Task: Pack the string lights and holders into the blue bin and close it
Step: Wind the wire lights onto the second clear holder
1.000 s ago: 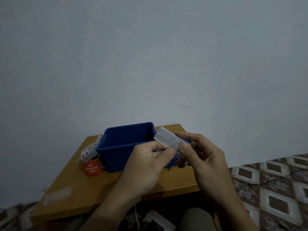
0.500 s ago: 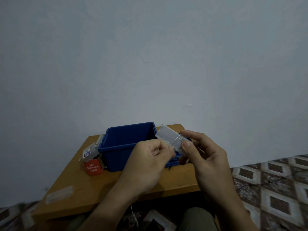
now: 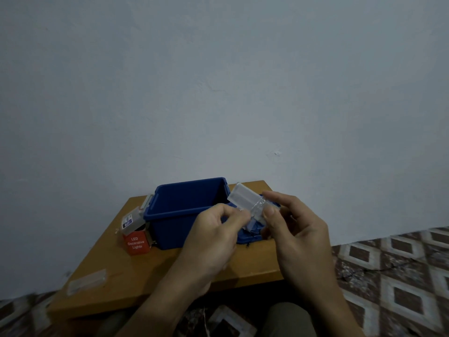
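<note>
The right hand (image 3: 295, 229) grips a small clear plastic battery holder (image 3: 245, 203), thumb across its near face and fingers behind, and holds it tilted in the air just over the right end of the bin; the left hand (image 3: 213, 235) is pinched shut beside the holder's lower end, apparently on the fine wire of the string lights, though the strand itself is too thin and dim to make out. Below them the light-brown wooden tabletop (image 3: 116, 271) carries the open, deep blue plastic bin (image 3: 184, 210), whose inside shows no contents from here, and what looks like its blue lid (image 3: 250, 238) lies flat at its right, mostly hidden by the hands. Touching the bin's left end is a small red cardboard box printed "LED Decorative Lights" (image 3: 136, 244) with a whitish holder (image 3: 131, 221) resting on top, and a second clear flat plastic holder (image 3: 87, 280) lies well apart near the front left edge. The holder in hand looks light, rigid and smooth, so it is likely slippery; gripping across its flat faces seems safest. The wire probably is limp, springy and easily kinked or tangled, so it should be gathered in loose coils against the holder, never tugged where it enters the case.
</note>
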`<state>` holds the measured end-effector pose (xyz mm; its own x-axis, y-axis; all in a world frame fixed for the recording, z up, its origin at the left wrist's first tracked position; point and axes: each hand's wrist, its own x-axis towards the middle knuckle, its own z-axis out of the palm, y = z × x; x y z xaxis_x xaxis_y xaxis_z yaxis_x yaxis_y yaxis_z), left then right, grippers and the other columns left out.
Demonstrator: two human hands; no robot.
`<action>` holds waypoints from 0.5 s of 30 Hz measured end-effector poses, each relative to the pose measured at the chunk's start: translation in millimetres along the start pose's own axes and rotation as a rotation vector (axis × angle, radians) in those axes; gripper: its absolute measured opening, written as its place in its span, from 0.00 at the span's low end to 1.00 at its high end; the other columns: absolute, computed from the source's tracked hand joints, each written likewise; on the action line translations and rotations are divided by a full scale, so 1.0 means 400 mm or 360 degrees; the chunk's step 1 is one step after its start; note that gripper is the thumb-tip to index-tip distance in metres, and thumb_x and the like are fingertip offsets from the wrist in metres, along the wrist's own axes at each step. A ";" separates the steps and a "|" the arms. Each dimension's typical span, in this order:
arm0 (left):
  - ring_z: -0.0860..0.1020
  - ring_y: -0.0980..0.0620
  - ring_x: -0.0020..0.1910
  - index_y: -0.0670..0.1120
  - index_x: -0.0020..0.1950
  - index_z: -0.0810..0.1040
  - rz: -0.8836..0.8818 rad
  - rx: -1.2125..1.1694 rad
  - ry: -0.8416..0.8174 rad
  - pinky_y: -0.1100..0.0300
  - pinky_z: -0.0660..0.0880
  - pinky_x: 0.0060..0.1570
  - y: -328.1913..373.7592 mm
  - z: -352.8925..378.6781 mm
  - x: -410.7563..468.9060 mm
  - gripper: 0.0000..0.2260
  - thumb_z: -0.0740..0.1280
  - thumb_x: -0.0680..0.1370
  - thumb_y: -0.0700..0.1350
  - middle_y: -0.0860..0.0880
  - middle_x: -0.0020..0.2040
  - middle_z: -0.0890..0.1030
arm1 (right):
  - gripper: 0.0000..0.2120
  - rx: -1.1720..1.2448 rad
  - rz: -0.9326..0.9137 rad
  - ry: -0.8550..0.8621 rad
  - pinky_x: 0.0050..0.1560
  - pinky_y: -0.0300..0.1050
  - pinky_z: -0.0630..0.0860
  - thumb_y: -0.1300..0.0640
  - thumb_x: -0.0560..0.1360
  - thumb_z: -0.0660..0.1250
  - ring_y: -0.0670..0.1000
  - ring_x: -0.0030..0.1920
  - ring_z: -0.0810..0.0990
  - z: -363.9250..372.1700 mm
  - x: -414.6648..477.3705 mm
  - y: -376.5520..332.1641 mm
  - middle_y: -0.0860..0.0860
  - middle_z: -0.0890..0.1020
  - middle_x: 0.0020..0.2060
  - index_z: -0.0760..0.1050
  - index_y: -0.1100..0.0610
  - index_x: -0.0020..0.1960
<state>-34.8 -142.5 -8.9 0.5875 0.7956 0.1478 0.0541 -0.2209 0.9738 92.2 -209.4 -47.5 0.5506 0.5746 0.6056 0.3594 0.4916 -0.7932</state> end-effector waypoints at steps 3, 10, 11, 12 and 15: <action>0.59 0.55 0.21 0.44 0.54 0.77 -0.0082 -0.0142 -0.0044 0.63 0.56 0.21 -0.009 0.002 0.004 0.13 0.65 0.81 0.53 0.51 0.25 0.64 | 0.10 -0.0015 -0.0011 0.0027 0.38 0.45 0.81 0.58 0.80 0.66 0.51 0.38 0.82 0.004 -0.002 0.002 0.48 0.82 0.37 0.81 0.46 0.56; 0.57 0.54 0.22 0.43 0.54 0.81 -0.0128 -0.0263 -0.0203 0.63 0.53 0.22 0.002 -0.009 0.007 0.11 0.65 0.81 0.50 0.51 0.26 0.62 | 0.10 0.0005 0.0004 0.0079 0.38 0.51 0.81 0.58 0.80 0.66 0.54 0.37 0.81 0.010 -0.002 0.003 0.50 0.82 0.36 0.81 0.45 0.55; 0.57 0.55 0.22 0.43 0.55 0.81 -0.0113 -0.0251 -0.0203 0.63 0.53 0.21 0.002 -0.008 0.006 0.12 0.64 0.81 0.50 0.51 0.25 0.63 | 0.10 0.0006 0.0005 0.0081 0.38 0.49 0.81 0.58 0.80 0.66 0.53 0.37 0.81 0.011 -0.002 0.004 0.50 0.82 0.36 0.81 0.44 0.55; 0.57 0.55 0.21 0.43 0.56 0.81 -0.0097 -0.0243 -0.0198 0.62 0.53 0.21 0.002 -0.007 0.005 0.12 0.64 0.82 0.49 0.51 0.25 0.63 | 0.10 0.0010 0.0006 0.0079 0.38 0.47 0.81 0.58 0.80 0.66 0.52 0.37 0.82 0.011 -0.003 0.005 0.50 0.82 0.37 0.81 0.44 0.55; 0.57 0.55 0.21 0.43 0.57 0.81 -0.0058 -0.0224 -0.0190 0.63 0.54 0.21 0.003 -0.004 0.004 0.12 0.64 0.82 0.49 0.51 0.25 0.62 | 0.10 0.0021 0.0004 0.0077 0.37 0.44 0.81 0.59 0.80 0.66 0.51 0.37 0.82 0.011 -0.001 0.003 0.50 0.83 0.37 0.81 0.45 0.55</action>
<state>-35.1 -140.4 -7.2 0.6792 0.7273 0.0985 -0.0313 -0.1054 0.9939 89.3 -206.3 -48.5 0.5874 0.5435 0.5996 0.3481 0.4991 -0.7935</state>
